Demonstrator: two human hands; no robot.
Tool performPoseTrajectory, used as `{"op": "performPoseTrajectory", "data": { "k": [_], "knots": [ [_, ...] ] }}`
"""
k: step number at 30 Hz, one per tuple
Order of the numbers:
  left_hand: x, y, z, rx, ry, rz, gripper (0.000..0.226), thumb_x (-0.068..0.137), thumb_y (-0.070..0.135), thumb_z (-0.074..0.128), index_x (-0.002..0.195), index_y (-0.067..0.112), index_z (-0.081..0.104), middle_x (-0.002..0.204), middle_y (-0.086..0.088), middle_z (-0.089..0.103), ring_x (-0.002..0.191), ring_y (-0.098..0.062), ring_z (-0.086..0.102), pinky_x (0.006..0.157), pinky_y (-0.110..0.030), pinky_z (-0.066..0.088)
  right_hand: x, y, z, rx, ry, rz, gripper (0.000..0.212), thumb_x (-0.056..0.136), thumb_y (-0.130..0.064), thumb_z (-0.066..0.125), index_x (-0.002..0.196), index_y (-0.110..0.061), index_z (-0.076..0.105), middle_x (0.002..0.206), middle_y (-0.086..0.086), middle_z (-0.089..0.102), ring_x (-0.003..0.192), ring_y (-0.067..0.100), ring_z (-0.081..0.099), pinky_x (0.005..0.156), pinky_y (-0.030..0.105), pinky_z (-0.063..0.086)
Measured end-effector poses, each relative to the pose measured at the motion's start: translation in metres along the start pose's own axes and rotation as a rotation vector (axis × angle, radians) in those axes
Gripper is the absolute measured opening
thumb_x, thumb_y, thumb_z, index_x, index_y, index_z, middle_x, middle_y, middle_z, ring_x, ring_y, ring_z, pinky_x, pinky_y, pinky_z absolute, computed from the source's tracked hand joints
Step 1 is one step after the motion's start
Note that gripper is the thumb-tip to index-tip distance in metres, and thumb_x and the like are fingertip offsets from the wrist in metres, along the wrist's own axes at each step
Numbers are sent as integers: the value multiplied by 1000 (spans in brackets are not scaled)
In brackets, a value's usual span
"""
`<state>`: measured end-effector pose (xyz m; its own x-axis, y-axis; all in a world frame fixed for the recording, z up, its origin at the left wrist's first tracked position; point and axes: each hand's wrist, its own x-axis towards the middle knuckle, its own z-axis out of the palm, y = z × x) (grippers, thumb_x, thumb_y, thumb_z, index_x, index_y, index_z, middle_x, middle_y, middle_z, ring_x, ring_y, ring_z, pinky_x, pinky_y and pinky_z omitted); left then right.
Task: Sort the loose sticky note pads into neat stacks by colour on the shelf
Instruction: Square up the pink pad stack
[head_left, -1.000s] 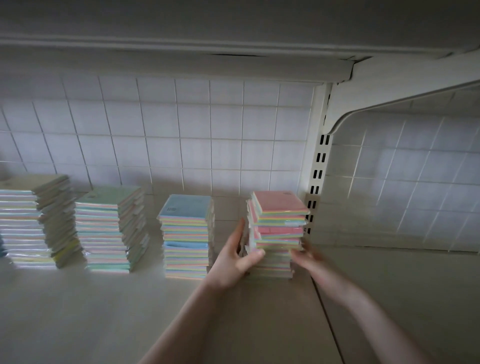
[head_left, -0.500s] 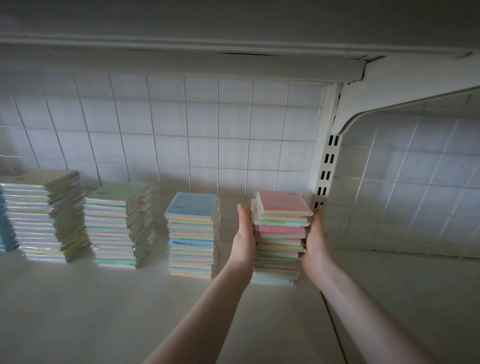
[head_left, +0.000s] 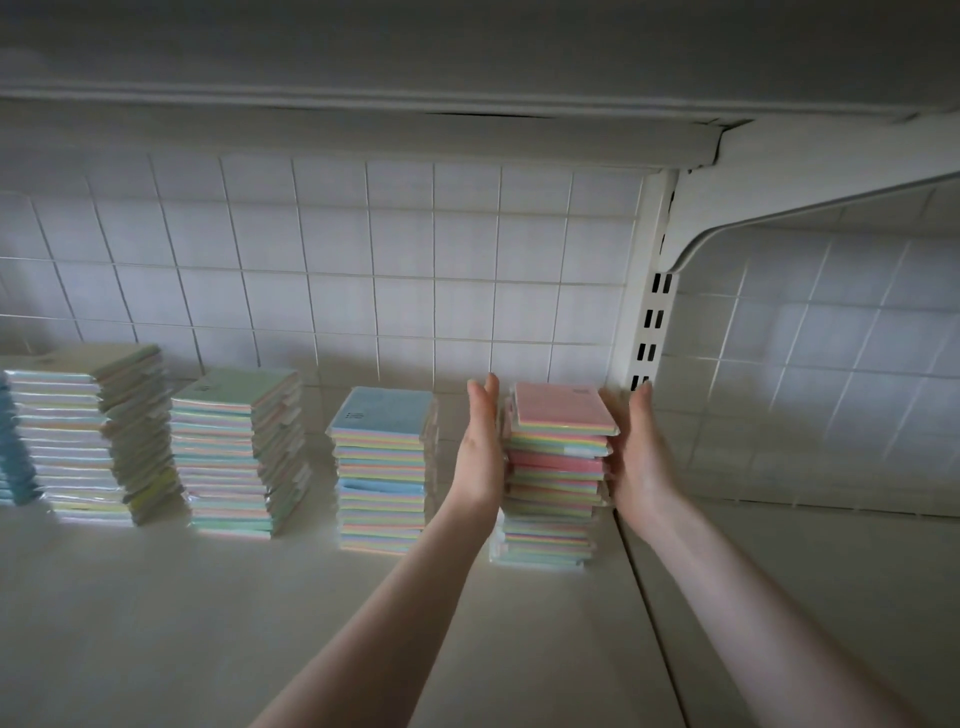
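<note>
Sticky note pads stand in a row of stacks on the pale shelf (head_left: 218, 623), in front of the white tiled back wall (head_left: 363, 260). The pink-topped stack (head_left: 556, 470) is the landmark: it stands at the right end of the row, just left of the slotted white upright post (head_left: 649, 312) and of the seam in the shelf surface. Its pads are mixed pastel layers with a pink pad on top, and the upper pads sit slightly askew over the lower ones.

Both hands are on this stack with the fingers straight and held together, pointing up and away. The left hand (head_left: 480, 447) lies flat against the stack's left side, its palm touching the upper pads. The right hand (head_left: 636, 457) lies flat against the stack's right side in the same way, so the stack is pressed between the two palms. Neither hand curls round a pad.

Just left of the pink-topped stack, apart from it, stands a blue-topped stack (head_left: 382, 475). Further left is a green-topped stack (head_left: 239, 452), taller and somewhat ragged along its right edge. Beyond that stands a cream-topped stack (head_left: 91, 439), also uneven. At the far left edge of the view a sliver of another blue stack (head_left: 13, 447) shows, mostly cut off.

Above the pink-topped stack runs the underside of an upper shelf (head_left: 467, 52), carried by a white bracket (head_left: 810, 187) to the upper right.
</note>
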<state>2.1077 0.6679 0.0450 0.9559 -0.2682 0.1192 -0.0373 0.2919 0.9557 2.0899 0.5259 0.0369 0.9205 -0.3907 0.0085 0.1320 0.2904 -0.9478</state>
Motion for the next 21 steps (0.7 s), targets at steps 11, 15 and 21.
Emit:
{"op": "performPoseTrajectory", "data": {
  "k": [11, 15, 21],
  "knots": [
    [-10, 8, 10, 155, -58, 63, 48, 101, 47, 15, 141, 29, 35, 106, 34, 37, 111, 11, 30, 88, -4, 22, 12, 2, 8, -69, 15, 12, 57, 87, -70, 31, 94, -26, 67, 89, -2, 71, 79, 19, 66, 65, 29, 48],
    [-7, 4, 8, 162, -39, 75, 35, 101, 48, 15, 126, 43, 38, 99, 39, 40, 110, 10, 31, 85, -3, 24, 12, 3, 8, -116, -1, 3, 58, 85, -72, 34, 91, -23, 65, 90, 4, 69, 80, 23, 66, 72, 32, 48],
    [-1, 2, 3, 65, -65, 91, 54, 98, 54, 16, 137, 29, 44, 126, 26, 54, 121, 7, 46, 101, -14, 33, 12, -5, 4, -164, -19, -62, 53, 92, -64, 30, 90, -28, 68, 84, -3, 71, 72, 13, 66, 62, 25, 47]
  ]
}}
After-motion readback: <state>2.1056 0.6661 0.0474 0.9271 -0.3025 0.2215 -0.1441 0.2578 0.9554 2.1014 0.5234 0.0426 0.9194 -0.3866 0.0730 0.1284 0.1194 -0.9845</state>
